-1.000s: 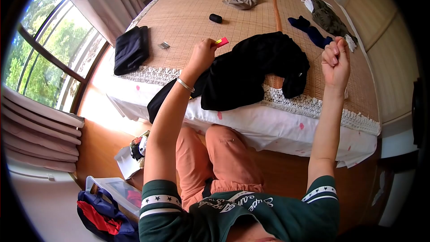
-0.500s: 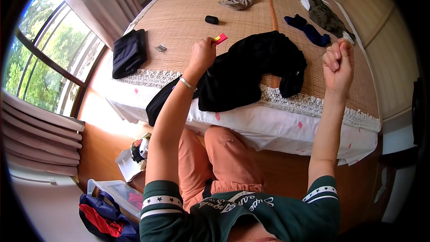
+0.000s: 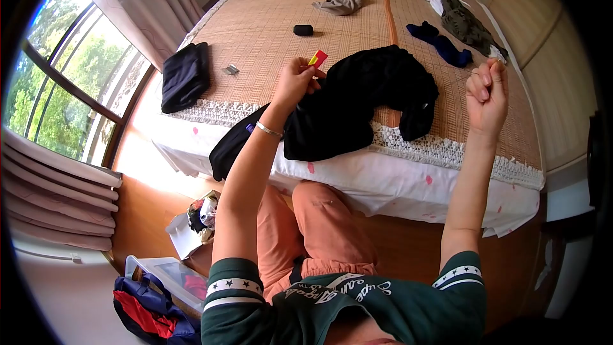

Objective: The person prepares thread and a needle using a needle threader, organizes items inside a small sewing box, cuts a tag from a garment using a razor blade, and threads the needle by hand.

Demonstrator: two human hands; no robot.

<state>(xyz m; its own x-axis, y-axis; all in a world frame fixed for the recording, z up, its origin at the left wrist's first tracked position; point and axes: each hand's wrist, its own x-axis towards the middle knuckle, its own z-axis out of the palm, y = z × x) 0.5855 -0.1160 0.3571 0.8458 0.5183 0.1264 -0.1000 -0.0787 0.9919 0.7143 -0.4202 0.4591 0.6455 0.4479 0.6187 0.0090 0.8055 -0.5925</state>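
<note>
My left hand [image 3: 297, 83] is raised above the bed's near part, its fingers pinching a small flat red-and-yellow piece [image 3: 318, 59] that sticks up from the fingertips. Off to the right, my right hand [image 3: 486, 97] is held up with thumb and fingertips pressed together; whatever is in that pinch is too small to name. Between and below the hands, a black garment [image 3: 341, 112] lies spread over the bed's front edge. A small black case [image 3: 303, 30] rests on the mat beyond my left hand, and a small silvery item [image 3: 230, 69] lies to its left.
The bed's woven mat [image 3: 255, 32] bears a folded dark cloth [image 3: 185, 76], a greyish cloth [image 3: 341, 1], a navy cloth item [image 3: 440, 43] and an olive garment [image 3: 461, 20]. On the floor at left stand a clear plastic bin [image 3: 169, 275] and a navy-and-red bag [image 3: 153, 310].
The red-and-yellow piece has turned more upright as my left hand rotated and shifted slightly right. My right hand has moved a little right and down, still pinched.
</note>
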